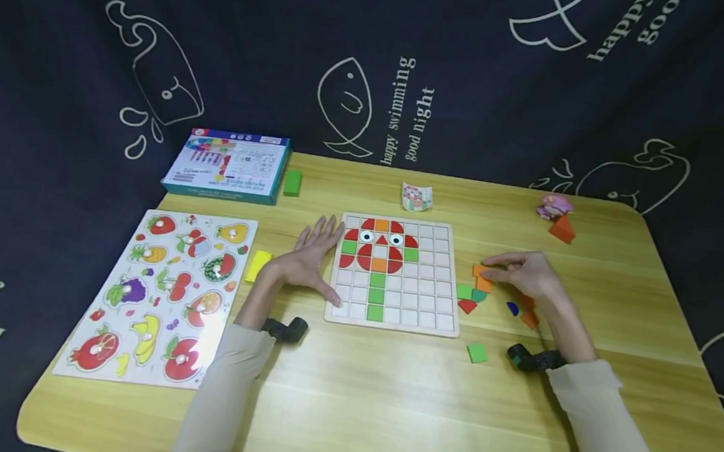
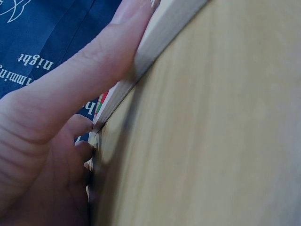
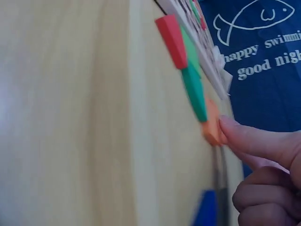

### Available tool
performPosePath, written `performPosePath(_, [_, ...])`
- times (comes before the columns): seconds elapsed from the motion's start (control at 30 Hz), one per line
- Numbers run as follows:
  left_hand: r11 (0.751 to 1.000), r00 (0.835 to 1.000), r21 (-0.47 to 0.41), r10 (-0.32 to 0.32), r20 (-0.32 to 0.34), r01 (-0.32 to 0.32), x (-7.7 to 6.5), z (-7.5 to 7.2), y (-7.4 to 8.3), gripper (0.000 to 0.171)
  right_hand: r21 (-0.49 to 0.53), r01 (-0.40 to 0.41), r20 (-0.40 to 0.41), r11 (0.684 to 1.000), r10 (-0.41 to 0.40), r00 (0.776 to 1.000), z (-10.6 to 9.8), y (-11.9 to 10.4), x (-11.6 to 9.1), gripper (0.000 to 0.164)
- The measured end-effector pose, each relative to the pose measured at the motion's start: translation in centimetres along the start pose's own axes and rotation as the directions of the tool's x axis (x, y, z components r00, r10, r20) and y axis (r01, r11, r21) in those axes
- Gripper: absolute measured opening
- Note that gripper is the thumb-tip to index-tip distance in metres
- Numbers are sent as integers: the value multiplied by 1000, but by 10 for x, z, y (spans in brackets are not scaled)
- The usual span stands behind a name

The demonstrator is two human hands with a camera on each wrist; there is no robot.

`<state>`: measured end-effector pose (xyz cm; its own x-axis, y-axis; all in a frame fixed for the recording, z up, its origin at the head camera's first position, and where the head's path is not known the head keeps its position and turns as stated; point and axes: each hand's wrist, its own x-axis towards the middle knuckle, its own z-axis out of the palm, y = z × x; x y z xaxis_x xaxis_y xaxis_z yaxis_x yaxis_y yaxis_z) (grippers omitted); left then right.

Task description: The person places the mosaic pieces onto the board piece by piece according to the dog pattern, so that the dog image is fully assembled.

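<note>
Right of the grid board point(image 1: 426, 289), a person's right hand point(image 1: 529, 273) pinches an orange block point(image 1: 477, 270); the left hand point(image 1: 304, 262), fingers spread, touches the board's left edge.

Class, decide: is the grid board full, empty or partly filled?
Partly filled: red, green and orange pieces sit on the grid board, while its two rightmost columns are bare.

Grid board point(image 1: 425, 300) wood; tabletop point(image 1: 385, 400) smooth, glossy wood-grain; backdrop point(image 1: 254, 51) matt cloth.
</note>
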<state>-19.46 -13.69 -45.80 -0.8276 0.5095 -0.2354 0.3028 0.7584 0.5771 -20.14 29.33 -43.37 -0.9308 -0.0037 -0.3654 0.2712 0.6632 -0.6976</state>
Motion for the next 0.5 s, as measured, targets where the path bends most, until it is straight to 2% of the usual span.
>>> performPosePath(0.23, [1000, 1000, 3, -5, 0, 5, 0, 0, -1, 147, 30, -2, -47, 1000, 3, 999, 0, -2, 14, 55])
performPosePath(0.37, [1000, 1000, 17, -2, -2, 2, 1, 1, -2, 147, 16, -32, -30, 999, 32, 999, -2, -2, 17, 56])
performPosePath(0.43, [1000, 1000, 12, -3, -1, 3, 1, 1, -2, 147, -7, -21, -36, 1000, 20, 999, -3, -1, 18, 54])
performPosePath(0.5, [1000, 1000, 4, -5, -2, 5, 1, 1, -1, 146, -54, 29, -41, 998, -32, 999, -3, -2, 18, 50])
